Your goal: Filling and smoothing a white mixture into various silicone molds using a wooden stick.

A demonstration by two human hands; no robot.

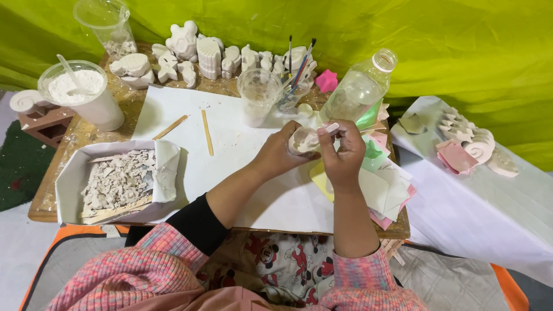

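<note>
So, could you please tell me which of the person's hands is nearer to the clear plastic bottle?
The right hand. It sits just below the clear plastic bottle, nearly under its base. The left hand is farther to the left, holding a small white plaster piece.

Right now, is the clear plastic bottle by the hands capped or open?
Open: the clear plastic bottle leans tilted, its neck bare, with no cap visible on it.

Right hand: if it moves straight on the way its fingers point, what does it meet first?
The right hand points left, at the small white cast in the left hand; they probably already touch.
</note>
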